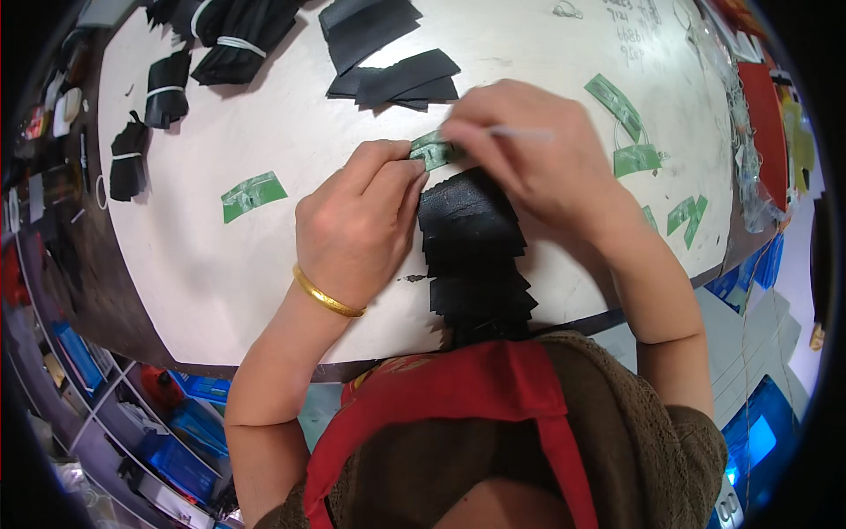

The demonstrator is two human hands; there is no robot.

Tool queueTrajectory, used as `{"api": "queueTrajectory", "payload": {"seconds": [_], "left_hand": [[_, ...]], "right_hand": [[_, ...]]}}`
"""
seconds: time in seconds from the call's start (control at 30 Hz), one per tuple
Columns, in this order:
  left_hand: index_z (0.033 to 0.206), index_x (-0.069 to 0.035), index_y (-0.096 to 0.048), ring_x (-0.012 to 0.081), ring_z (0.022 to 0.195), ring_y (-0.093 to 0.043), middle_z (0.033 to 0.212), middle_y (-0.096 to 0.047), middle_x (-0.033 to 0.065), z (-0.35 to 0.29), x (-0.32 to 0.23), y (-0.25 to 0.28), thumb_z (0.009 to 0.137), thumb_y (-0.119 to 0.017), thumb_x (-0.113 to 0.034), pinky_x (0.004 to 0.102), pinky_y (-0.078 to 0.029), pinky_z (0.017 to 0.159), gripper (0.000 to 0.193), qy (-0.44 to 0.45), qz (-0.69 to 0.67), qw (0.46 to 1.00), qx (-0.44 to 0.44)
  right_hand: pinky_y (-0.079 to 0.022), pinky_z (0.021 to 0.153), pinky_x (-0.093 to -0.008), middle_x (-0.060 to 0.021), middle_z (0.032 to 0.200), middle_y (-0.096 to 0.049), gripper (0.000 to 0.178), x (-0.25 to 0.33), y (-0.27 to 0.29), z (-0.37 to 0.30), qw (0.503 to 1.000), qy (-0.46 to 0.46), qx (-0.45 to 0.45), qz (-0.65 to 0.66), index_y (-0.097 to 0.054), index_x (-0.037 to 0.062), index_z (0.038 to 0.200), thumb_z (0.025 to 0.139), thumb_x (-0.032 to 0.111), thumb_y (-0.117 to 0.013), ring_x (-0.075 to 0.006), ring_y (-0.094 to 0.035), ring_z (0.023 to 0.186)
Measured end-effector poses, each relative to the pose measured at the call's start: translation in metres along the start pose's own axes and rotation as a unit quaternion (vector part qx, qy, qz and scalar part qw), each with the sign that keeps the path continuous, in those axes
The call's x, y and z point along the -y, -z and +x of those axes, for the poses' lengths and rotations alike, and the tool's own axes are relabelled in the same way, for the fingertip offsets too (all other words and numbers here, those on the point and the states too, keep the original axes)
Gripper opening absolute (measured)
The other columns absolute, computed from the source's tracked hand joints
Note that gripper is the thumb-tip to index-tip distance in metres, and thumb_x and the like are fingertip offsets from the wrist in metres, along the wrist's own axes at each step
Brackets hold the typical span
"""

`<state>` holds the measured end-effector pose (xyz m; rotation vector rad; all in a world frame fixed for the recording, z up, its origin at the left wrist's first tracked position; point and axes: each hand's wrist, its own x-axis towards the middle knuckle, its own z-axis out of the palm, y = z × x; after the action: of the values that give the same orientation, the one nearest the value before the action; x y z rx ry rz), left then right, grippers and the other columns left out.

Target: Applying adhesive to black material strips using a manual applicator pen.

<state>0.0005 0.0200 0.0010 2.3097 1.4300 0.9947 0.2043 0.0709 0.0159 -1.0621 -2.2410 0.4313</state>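
My left hand [357, 207], with a gold bangle at its wrist, has its fingers bent together, pinning a small green plastic piece [432, 152] by its left end. Closed in a pinch, my right hand [529, 145] holds a thin, pale pen-like stick [526, 133], blurred; its tip is hidden behind the fingers at the right end of the green piece. Just below, a row of overlapping black leather-like pieces [471, 225] runs down toward my body, its top edge close to the green piece.
More loose black pieces [397, 79] lie ahead, and banded black bundles [167, 93] at the far left. One green piece [254, 196] lies left of my hand; several green pieces [636, 160] lie to the right. The white tabletop [211, 291] ends at a dark edge near my body.
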Motion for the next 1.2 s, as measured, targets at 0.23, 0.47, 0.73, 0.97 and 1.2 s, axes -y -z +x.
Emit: {"api": "queueTrajectory", "payload": {"seconds": [0.23, 0.47, 0.73, 0.97, 1.2], "left_hand": [[0.09, -0.006, -0.07, 0.0227, 0.067, -0.07, 0.099, -0.07, 0.0046, 0.0, 0.001, -0.001, 0.083, -0.078, -0.005, 0.0328, -0.056, 0.057, 0.011, -0.006, 0.0, 1.0, 0.004], [0.09, -0.007, -0.069, 0.0223, 0.067, -0.069, 0.099, -0.07, 0.0033, 0.0, -0.002, -0.001, 0.084, -0.077, -0.007, 0.0331, -0.055, 0.056, 0.009, 0.002, 0.013, 1.0, 0.009], [0.09, -0.006, -0.069, 0.0229, 0.068, -0.07, 0.099, -0.07, 0.0048, 0.0, 0.001, 0.0, 0.082, -0.078, -0.004, 0.033, -0.056, 0.057, 0.012, -0.007, 0.012, 1.0, 0.005], [0.092, -0.005, -0.071, 0.0246, 0.072, -0.071, 0.099, -0.071, 0.0067, -0.003, 0.003, 0.003, 0.081, -0.078, -0.002, 0.0335, -0.057, 0.06, 0.013, -0.024, -0.034, 0.999, 0.033], [0.094, -0.002, -0.074, 0.0248, 0.078, -0.073, 0.102, -0.073, 0.0113, -0.007, -0.008, 0.011, 0.08, -0.081, 0.002, 0.032, -0.059, 0.065, 0.016, 0.008, -0.05, 0.996, 0.069]], "right_hand": [[-0.052, 0.059, -0.0375, -0.0063, 0.073, -0.067, 0.014, 0.007, -0.004, -0.007, 0.998, -0.025, -0.015, 0.062, -0.068, 0.0118, 0.089, 0.095, 0.024, -0.072, -0.0279, -0.068, 0.07], [-0.052, 0.056, -0.0355, -0.0048, 0.074, -0.067, 0.016, 0.004, 0.002, -0.016, 0.998, -0.045, 0.004, 0.051, -0.068, 0.0121, 0.087, 0.093, 0.025, -0.074, -0.0254, -0.069, 0.071], [-0.051, 0.057, -0.0368, -0.0057, 0.072, -0.066, 0.014, 0.006, 0.01, -0.013, 1.0, 0.012, -0.004, -0.014, -0.069, 0.008, 0.095, 0.098, 0.021, -0.067, -0.0268, -0.067, 0.066], [-0.054, 0.075, -0.0409, -0.0083, 0.092, -0.073, 0.015, -0.029, -0.006, 0.032, 0.996, -0.046, -0.056, -0.052, -0.071, 0.0107, 0.105, 0.095, 0.021, -0.069, -0.0297, -0.071, 0.086], [-0.055, 0.081, -0.0417, -0.0066, 0.092, -0.073, 0.013, -0.031, -0.001, 0.046, 0.994, -0.087, 0.07, 0.012, -0.07, 0.0108, 0.104, 0.091, 0.014, -0.072, -0.0272, -0.068, 0.096]]}}
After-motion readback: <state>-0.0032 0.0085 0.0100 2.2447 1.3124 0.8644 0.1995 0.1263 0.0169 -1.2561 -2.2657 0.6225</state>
